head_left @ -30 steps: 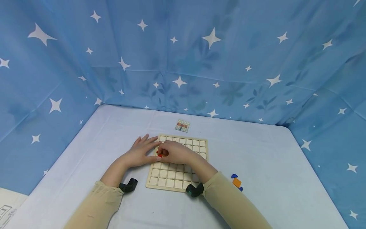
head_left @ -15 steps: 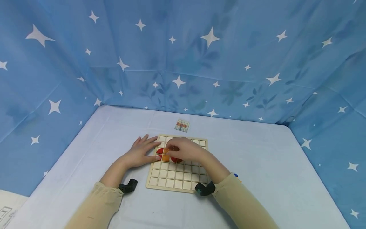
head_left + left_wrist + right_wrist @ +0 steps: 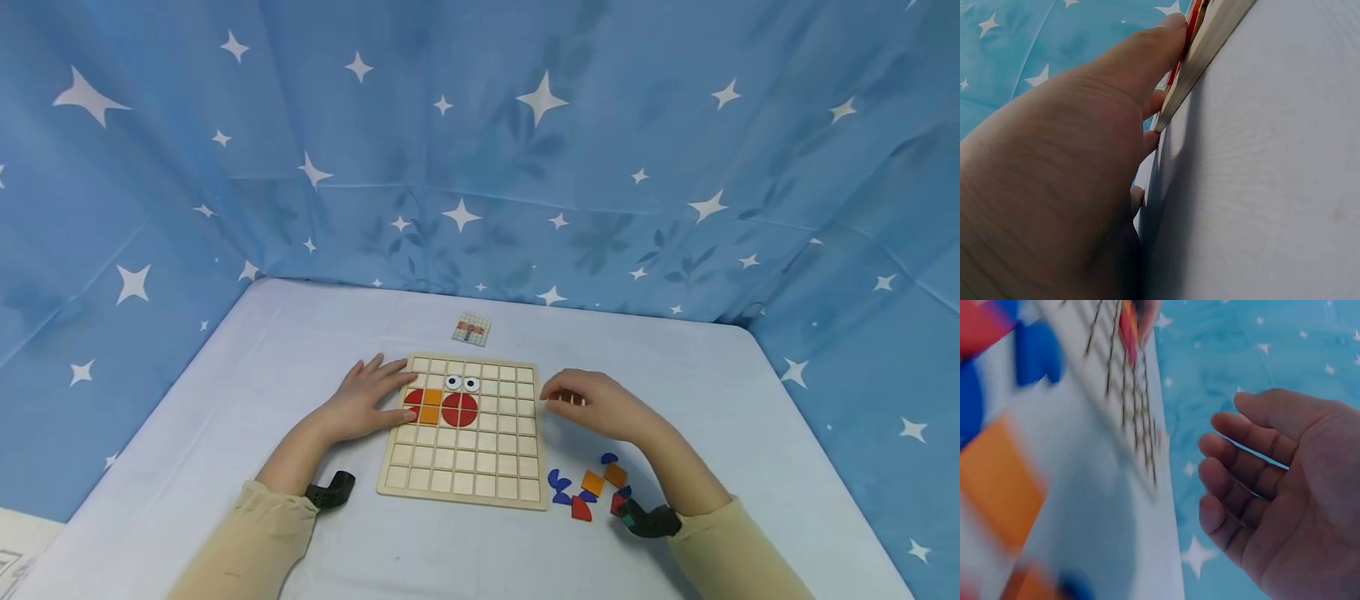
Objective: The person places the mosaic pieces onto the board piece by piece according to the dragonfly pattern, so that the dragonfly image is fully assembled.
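Since the earlier frame, the right hand (image 3: 596, 404) had gone from the middle of the board (image 3: 465, 462) to just off its right edge, uncovering for me the red circle (image 3: 454, 403) and two eyes (image 3: 453, 382).

Working from the left, I saw the left hand (image 3: 363, 404) with its fingers straight and spread at the board's left edge, gripping nothing, its thumb over the nearer of two red quarters (image 3: 414, 396). Just right of those sat two orange squares (image 3: 431, 414), then the circle, with the eyes side by side just beyond it. Past the board's far edge lay a small pattern card (image 3: 472, 329).

Near right, beside the board, were blue pieces (image 3: 562, 498), loose orange squares (image 3: 592, 483) and loose red quarters (image 3: 581, 509). Beyond them hung the right hand, fingers loosely bent; my right wrist feed showed a bare palm, nothing held.

Going by the card, I judged the left side, circle and eyes done, the right side and the blue stretch on the near side left to lay, though its print was too small for certainty.
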Demonstrator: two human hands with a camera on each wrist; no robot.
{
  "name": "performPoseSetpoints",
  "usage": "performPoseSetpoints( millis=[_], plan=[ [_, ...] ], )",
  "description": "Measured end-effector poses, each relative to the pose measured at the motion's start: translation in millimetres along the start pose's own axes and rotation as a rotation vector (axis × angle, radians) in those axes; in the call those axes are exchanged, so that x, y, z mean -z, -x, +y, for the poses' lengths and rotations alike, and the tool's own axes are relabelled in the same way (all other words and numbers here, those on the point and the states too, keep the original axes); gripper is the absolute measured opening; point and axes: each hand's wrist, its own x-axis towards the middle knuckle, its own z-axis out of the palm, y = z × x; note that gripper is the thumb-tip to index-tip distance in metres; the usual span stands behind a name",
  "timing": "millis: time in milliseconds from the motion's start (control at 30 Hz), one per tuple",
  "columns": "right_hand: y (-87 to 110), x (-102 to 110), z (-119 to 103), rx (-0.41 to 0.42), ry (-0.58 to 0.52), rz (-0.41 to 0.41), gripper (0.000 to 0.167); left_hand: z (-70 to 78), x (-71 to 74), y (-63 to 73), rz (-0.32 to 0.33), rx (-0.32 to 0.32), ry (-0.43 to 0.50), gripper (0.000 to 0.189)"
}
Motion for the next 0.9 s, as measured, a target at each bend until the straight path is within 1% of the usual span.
performPoseSetpoints(
  millis=[100,200,333,433,533,667,767,900],
  plan=[
    [20.8,3,17,-0.024,0.008,-0.004,0.017,-0.9,-0.9,0.4,0.002,0.006,0.001,0.069],
    [40.0,5,33,-0.035,-0.004,-0.025,0.017,-1.5,-1.9,0.5,0.005,0.014,-0.002,0.069],
    [61.2,10,52,-0.039,-0.038,-0.074,0.019,-1.3,-2.5,0.3,0.004,0.025,0.0,0.069],
    [73.1,14,63,-0.037,-0.062,-0.124,0.017,-0.9,-2.6,0.1,0.004,0.026,-0.001,0.069],
    [80.8,17,72,-0.024,-0.094,-0.191,0.012,-0.5,-2.4,0.2,0.003,0.024,0.005,0.069],
    [84.6,18,78,-0.001,-0.129,-0.264,0.008,-0.6,-2.0,0.3,0.005,0.016,0.004,0.069],
    [84.7,16,80,0.001,-0.115,-0.274,0.006,-0.9,-1.7,-0.1,0.008,0.011,-0.001,0.068],
    [84.3,13,79,-0.024,-0.09,-0.265,0.009,-0.5,-1.3,-0.5,0.004,0.014,0.0,0.068]
  ],
)
